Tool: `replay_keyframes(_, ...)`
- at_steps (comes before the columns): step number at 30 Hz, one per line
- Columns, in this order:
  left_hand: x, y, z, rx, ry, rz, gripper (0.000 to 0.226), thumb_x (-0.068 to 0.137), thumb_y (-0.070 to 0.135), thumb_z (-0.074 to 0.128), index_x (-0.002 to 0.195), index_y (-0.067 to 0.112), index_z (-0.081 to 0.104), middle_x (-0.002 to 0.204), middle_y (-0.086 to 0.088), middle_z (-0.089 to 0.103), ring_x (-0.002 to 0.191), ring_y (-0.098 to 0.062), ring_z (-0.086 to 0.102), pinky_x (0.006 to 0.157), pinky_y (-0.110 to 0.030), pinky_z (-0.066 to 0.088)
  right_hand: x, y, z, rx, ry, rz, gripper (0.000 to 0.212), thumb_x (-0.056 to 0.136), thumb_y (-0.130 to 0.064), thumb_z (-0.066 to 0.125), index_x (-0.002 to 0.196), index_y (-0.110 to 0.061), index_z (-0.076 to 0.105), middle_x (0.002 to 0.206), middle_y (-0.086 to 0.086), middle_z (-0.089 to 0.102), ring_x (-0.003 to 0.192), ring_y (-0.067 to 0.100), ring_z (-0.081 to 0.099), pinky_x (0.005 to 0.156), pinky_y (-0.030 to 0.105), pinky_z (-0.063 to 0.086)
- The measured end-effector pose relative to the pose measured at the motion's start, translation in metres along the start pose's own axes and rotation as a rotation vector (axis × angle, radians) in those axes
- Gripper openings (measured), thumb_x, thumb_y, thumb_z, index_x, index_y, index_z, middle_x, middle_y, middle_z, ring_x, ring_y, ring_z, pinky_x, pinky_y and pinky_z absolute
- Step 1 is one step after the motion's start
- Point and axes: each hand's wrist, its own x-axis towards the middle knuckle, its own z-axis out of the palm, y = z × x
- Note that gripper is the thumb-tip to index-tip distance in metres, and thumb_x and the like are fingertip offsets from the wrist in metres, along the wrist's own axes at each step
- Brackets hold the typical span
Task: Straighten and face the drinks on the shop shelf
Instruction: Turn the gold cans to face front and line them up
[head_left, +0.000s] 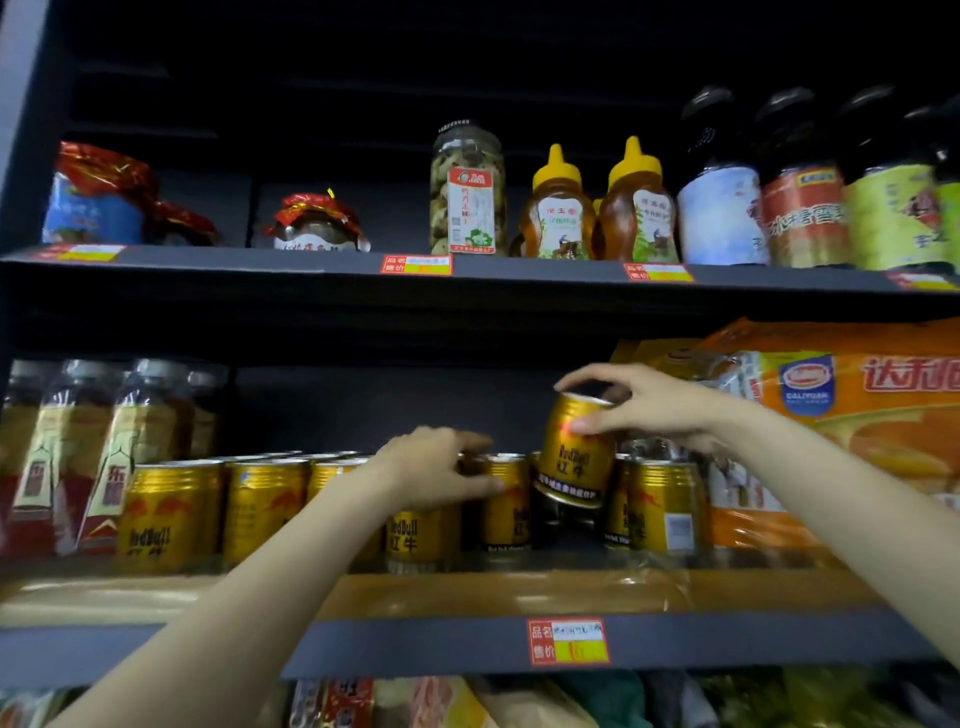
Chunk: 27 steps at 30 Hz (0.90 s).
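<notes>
A row of gold Red Bull cans (171, 512) stands on the middle shelf (467, 642). My right hand (644, 402) grips one gold can (574, 457) by its top and holds it tilted above a gap in the row. My left hand (436, 470) rests on top of a standing can (421, 535), with its fingers curled round the can (506, 501) to the right. More cans (660, 506) stand right of the gap.
Brown drink bottles (111, 452) stand at the shelf's left end, and a large orange snack bag (857, 415) fills the right. The shelf above carries a jar (467, 189), honey bottles (558, 208) and dark bottles (802, 182). A price tag (569, 642) sits on the shelf edge.
</notes>
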Motion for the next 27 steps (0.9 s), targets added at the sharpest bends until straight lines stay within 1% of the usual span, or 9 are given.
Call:
replay_keyframes(4, -0.034, 0.021, -0.003, -0.471, 0.373, 0.134, 0.034, 0.093, 0.04, 0.048, 0.121, 0.024, 0.058, 0.116, 0.008, 0.063, 0.107, -0.004, 0.056, 0.09, -0.017, 0.042, -0.046, -0.018, 0.004, 0.396, 0.001, 0.047, 0.046, 0.072, -0.028, 0.07, 0.116, -0.03, 0.059, 0.114, 0.007, 0.058, 0.104, 0.023, 0.059, 0.078, 0.034, 0.052)
replay_keyframes(7, -0.064, 0.043, 0.005, -0.929, 0.115, 0.168, 0.037, 0.085, 0.044, 0.055, 0.116, 0.025, 0.058, 0.105, 0.011, 0.067, 0.095, 0.003, 0.062, 0.083, -0.01, 0.047, -0.065, -0.031, 0.017, 0.514, 0.003, 0.02, 0.054, 0.066, -0.027, 0.07, 0.118, -0.027, 0.058, 0.117, 0.008, 0.059, 0.107, 0.026, 0.06, 0.08, 0.036, 0.053)
replay_keyframes(10, -0.076, 0.047, 0.012, -1.144, -0.073, 0.146, 0.06, 0.072, 0.052, 0.07, 0.122, 0.024, 0.052, 0.11, 0.004, 0.068, 0.101, -0.008, 0.065, 0.092, -0.027, 0.05, -0.075, -0.045, 0.03, 0.543, 0.041, -0.011, 0.056, 0.063, -0.028, 0.072, 0.118, -0.025, 0.057, 0.114, 0.011, 0.063, 0.105, 0.026, 0.062, 0.081, 0.036, 0.054)
replay_keyframes(14, -0.08, 0.037, 0.012, -1.045, 0.224, 0.156, 0.067, 0.066, 0.044, 0.072, 0.125, 0.026, 0.046, 0.11, 0.006, 0.064, 0.099, -0.007, 0.062, 0.087, -0.021, 0.051, -0.084, -0.056, 0.042, 0.571, 0.177, -0.052, 0.062, 0.059, -0.027, 0.074, 0.118, -0.02, 0.056, 0.111, 0.01, 0.066, 0.099, 0.02, 0.067, 0.081, 0.028, 0.055)
replay_keyframes(18, -0.08, 0.03, 0.01, -0.711, 0.576, 0.177, 0.07, 0.065, 0.031, 0.082, 0.119, 0.038, 0.038, 0.11, 0.009, 0.047, 0.099, -0.004, 0.049, 0.078, -0.004, 0.041, -0.088, -0.061, 0.06, 0.651, 0.2, -0.013, 0.062, 0.059, -0.029, 0.074, 0.117, -0.017, 0.056, 0.111, 0.008, 0.065, 0.099, 0.019, 0.066, 0.079, 0.029, 0.056)
replay_keyframes(20, -0.082, 0.032, 0.009, -0.538, 0.636, 0.24, 0.073, 0.064, 0.028, 0.082, 0.121, 0.042, 0.037, 0.109, 0.011, 0.037, 0.102, -0.004, 0.039, 0.083, -0.001, 0.033, -0.087, -0.063, 0.07, 0.705, 0.234, 0.021, 0.063, 0.059, -0.032, 0.076, 0.116, -0.017, 0.055, 0.112, 0.007, 0.064, 0.099, 0.018, 0.066, 0.076, 0.03, 0.057)
replay_keyframes(22, -0.084, 0.036, 0.006, -0.587, 0.611, 0.266, 0.075, 0.066, 0.03, 0.081, 0.125, 0.042, 0.036, 0.112, 0.01, 0.035, 0.104, -0.004, 0.04, 0.084, 0.002, 0.033, -0.087, -0.062, 0.074, 0.826, 0.295, 0.05, 0.066, 0.058, -0.031, 0.077, 0.118, -0.013, 0.055, 0.113, 0.01, 0.064, 0.099, 0.021, 0.066, 0.076, 0.033, 0.058)
replay_keyframes(26, -0.09, 0.038, -0.005, -1.461, 0.212, 0.115, 0.076, 0.064, 0.037, 0.073, 0.13, 0.019, 0.04, 0.116, -0.003, 0.057, 0.099, -0.016, 0.065, 0.08, -0.024, 0.056, -0.091, -0.061, 0.07, 0.98, 0.331, 0.024, 0.064, 0.063, -0.025, 0.073, 0.122, -0.011, 0.054, 0.116, 0.012, 0.065, 0.103, 0.022, 0.066, 0.078, 0.032, 0.056)
replay_keyframes(27, -0.09, 0.036, -0.005, -1.517, 0.172, 0.101, 0.073, 0.064, 0.036, 0.072, 0.128, 0.015, 0.044, 0.115, -0.007, 0.061, 0.098, -0.018, 0.067, 0.08, -0.029, 0.057, -0.092, -0.061, 0.068, 0.984, 0.324, 0.015, 0.063, 0.064, -0.024, 0.072, 0.122, -0.011, 0.053, 0.116, 0.012, 0.065, 0.104, 0.022, 0.065, 0.078, 0.032, 0.056)
